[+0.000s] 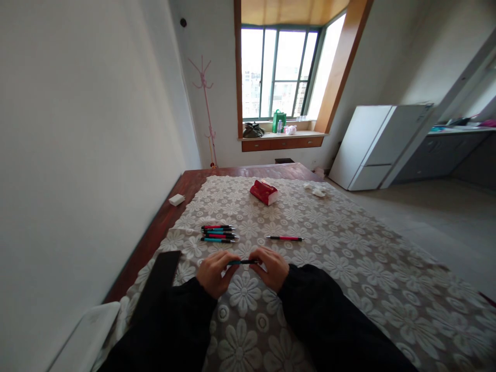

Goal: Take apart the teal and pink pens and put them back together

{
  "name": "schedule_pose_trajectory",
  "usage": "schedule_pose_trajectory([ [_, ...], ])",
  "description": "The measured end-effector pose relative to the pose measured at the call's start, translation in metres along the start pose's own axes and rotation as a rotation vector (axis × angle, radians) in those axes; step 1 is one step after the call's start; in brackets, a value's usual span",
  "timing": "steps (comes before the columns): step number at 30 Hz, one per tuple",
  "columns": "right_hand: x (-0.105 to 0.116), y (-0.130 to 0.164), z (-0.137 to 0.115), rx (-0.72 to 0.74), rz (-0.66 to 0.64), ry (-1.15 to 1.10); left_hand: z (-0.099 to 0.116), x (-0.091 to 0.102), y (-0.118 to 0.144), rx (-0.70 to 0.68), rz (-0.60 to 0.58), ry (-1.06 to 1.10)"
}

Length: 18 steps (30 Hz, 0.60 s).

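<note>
Item: one teal pen (241, 262), held level between both hands just above a floral lace tablecloth (349, 268), low in the view at 6 o'clock from the cloth's centre. Left hand (214, 272): fingers curled together, tips pinching the pen's left end. Right hand (272, 267): fingers curled together, tips pinching the pen's right end; both arms in black sleeves (329, 320). Whether the pen is capped cannot be told. Nearby stock: a cluster of pens (219, 234), red and teal, lying side by side and touching, at 11 o'clock from the hands and near them; a single red pen (284, 238) lying flat at 1 o'clock from the hands, apart from the cluster. Further stock: a red packet (264, 192) at 12 o'clock, well apart from the pens; crumpled white paper (318, 191) at 1 o'clock near the cloth's far edge; a small white block (176, 199) on the bare wooden table (155, 232) at 11 o'clock. Surroundings: a window (279, 72) at 12 o'clock with a green bag (278, 121) on its sill; a pink coat stand (207, 108) left of it; a white fridge (375, 147) at 2 o'clock.
</note>
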State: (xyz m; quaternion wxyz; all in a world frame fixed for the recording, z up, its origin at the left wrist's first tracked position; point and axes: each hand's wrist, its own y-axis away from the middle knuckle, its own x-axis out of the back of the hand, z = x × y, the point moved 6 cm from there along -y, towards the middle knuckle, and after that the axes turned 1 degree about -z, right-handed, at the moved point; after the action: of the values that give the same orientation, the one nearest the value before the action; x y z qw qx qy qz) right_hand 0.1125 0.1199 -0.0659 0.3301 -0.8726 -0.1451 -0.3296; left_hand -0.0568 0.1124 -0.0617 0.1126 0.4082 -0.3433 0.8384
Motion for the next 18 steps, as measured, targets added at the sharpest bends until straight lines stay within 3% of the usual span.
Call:
schedule_pose_trajectory([
  [8, -0.0077, 0.0004, 0.0090, -0.047, -0.108, 0.147, 0.0024, -0.0027, -0.0003, -0.054, -0.019, -0.044],
  [13, -0.0016, -0.0003, 0.0053, -0.035, -0.033, 0.063, -0.0016, -0.0012, 0.0000, 0.012, -0.011, -0.021],
  [18, -0.0042, -0.0002, 0.0082, -0.037, -0.063, 0.148, 0.0013, -0.0010, -0.0007, -0.039, -0.025, -0.037],
])
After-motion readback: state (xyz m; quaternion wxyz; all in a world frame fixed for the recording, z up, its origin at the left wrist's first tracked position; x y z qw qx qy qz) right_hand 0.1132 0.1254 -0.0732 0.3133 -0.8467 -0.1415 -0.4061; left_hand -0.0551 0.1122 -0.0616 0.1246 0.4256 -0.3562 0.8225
